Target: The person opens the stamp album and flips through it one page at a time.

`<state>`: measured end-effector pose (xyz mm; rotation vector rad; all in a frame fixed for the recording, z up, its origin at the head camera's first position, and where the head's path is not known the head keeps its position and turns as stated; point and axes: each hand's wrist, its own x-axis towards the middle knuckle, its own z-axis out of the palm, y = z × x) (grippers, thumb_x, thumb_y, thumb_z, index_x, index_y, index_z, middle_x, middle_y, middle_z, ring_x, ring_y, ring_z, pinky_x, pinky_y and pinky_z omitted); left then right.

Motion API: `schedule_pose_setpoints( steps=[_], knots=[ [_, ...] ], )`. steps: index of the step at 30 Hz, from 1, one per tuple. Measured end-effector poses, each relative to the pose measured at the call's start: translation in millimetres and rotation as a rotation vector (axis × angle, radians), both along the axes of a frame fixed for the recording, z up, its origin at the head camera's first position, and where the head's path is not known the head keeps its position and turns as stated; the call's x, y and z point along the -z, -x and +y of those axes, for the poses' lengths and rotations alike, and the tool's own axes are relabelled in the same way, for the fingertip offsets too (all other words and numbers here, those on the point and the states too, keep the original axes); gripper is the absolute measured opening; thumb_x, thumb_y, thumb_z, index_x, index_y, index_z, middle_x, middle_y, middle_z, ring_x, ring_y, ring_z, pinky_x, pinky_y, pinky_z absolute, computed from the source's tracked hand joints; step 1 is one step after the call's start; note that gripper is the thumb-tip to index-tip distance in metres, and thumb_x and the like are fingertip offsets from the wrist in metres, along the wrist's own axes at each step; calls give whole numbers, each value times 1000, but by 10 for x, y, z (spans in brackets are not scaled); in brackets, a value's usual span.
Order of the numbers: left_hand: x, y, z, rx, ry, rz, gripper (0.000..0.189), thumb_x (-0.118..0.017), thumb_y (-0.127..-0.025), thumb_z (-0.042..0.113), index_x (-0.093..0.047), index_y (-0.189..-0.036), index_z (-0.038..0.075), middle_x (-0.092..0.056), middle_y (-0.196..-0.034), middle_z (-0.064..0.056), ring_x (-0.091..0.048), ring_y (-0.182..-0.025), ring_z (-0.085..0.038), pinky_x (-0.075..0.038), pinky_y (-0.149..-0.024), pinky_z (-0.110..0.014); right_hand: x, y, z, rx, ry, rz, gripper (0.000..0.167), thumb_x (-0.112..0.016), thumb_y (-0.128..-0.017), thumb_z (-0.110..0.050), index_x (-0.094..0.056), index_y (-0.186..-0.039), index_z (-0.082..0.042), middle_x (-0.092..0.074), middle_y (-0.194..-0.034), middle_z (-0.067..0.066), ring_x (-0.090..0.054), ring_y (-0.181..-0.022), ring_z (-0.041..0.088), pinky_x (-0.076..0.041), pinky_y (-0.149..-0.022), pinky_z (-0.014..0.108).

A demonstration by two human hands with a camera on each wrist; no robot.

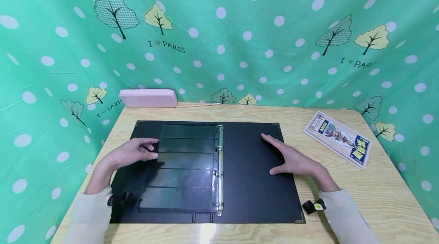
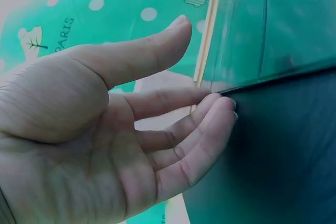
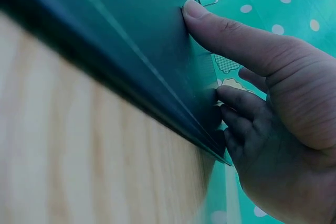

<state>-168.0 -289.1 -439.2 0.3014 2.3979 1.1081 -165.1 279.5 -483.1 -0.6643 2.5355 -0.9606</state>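
Note:
A black ring binder (image 1: 252, 194) lies spread on the table, its metal rings (image 1: 220, 175) down the middle. Clear sheets with horizontal pockets (image 1: 185, 160) rest on its left side, their pockets showing only the dark backing. At the outer left edge of these sheets is my left hand (image 1: 132, 153), thumb apart from the bent fingers; the left wrist view has the fingertips (image 2: 228, 103) right at a sheet's edge. Over the binder's right cover my right hand (image 1: 296, 161) is spread, thumb and fingers wide apart. From the right wrist, its thumb (image 3: 231, 32) overlaps the dark cover (image 3: 142, 51).
A printed booklet or pack (image 1: 337, 139) with colourful pictures lies on the table (image 1: 380, 198) at the right. At the back left stands a pink case (image 1: 148, 99), a thin stick (image 1: 199, 105) beside it. Green dotted cloth (image 1: 240, 57) hangs behind the table.

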Motion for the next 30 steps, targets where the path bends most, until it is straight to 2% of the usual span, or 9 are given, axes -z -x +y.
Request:
schedule_pose_setpoints(
  steps=[4,9,15,22,26,30],
  knots=[
    [38,16,13,51,37,50,70,-77,-106,15,-44,-158,-19,-65,-115,-15,-63,-93,-22,-54,-79,-28,-23,-11,3,5,-16,6,120,-98,-87,-15,-22,-179,-20,-21,-184,17,-21,-167,48,-31,-128,70],
    [60,29,17,79,49,70,72,-77,-107,16,-42,-159,-20,-64,-112,-11,-60,-92,-22,-52,-78,-27,-47,-22,-6,-2,-43,16,119,-98,-87,-16,-23,-179,-19,-21,-183,21,-23,-166,50,-32,-127,70],
    [71,45,24,83,62,99,70,-75,-108,18,-43,-159,-19,-65,-112,-12,-60,-91,-21,-52,-78,-28,-71,-52,-18,1,-65,11,118,-98,-87,-19,-24,-179,-19,-20,-182,24,-23,-165,52,-34,-125,71],
    [53,58,60,59,64,83,68,-70,-111,23,-44,-158,-18,-67,-105,-7,-63,-88,-21,-51,-76,-31,-95,-64,-3,3,-80,19,116,-97,-87,-20,-26,-179,-19,-20,-182,23,-23,-165,52,-37,-123,71],
    [-19,43,45,55,101,123,68,-68,-112,26,-43,-160,-17,-70,-112,-10,-66,-95,-22,-55,-83,-38,-128,-60,-2,0,-86,54,109,-93,-93,-27,-27,-178,-20,-21,-183,20,-22,-166,49,-35,-124,71],
    [-126,18,40,34,119,219,65,-68,-112,24,-45,-160,-14,-71,-128,-20,-70,-108,-28,-59,-92,-46,-201,-69,-14,17,-76,119,96,-84,-102,-32,-27,-178,-21,-23,-183,16,-21,-168,46,-31,-127,70]
  ],
)
